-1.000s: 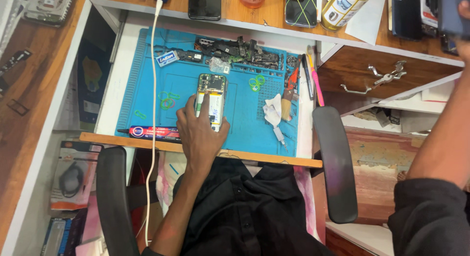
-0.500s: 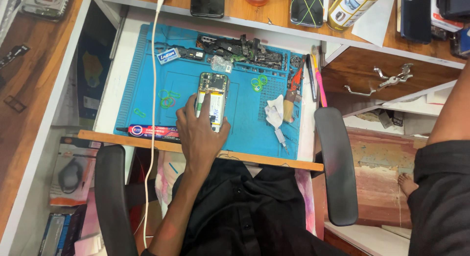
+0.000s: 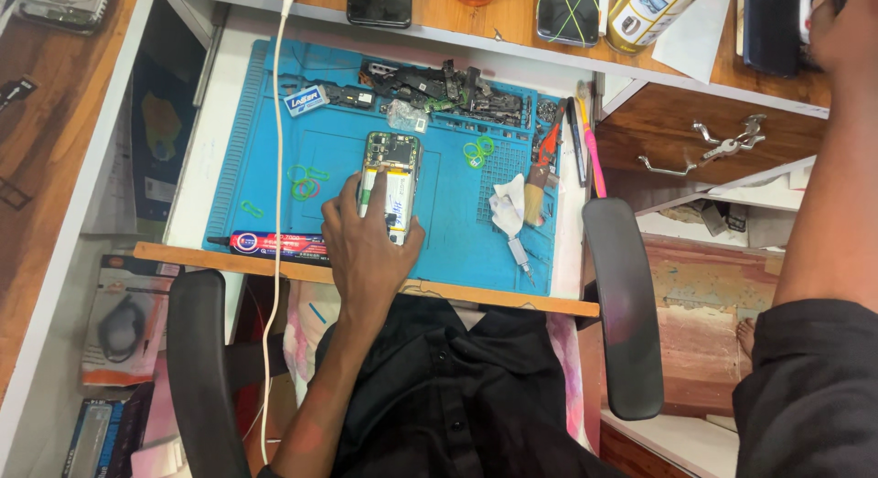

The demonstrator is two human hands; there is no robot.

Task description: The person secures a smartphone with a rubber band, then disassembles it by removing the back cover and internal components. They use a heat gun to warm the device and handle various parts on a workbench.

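left hand (image 3: 366,245) grips opened phone (image 3: 390,183) mid blue mat (image 3: 265,139); right hand (image 3: 846,25) top-right, grip unclear.

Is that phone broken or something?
It looks taken apart, not smashed. The opened phone on the blue mat has no back cover, so its circuit board and battery show. The left hand rests on it. A heap of dark loose parts lies along the mat's far edge.

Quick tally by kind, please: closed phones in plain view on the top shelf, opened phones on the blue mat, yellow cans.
Closed phones: 3
Opened phone: 1
Yellow can: 1
Total: 5
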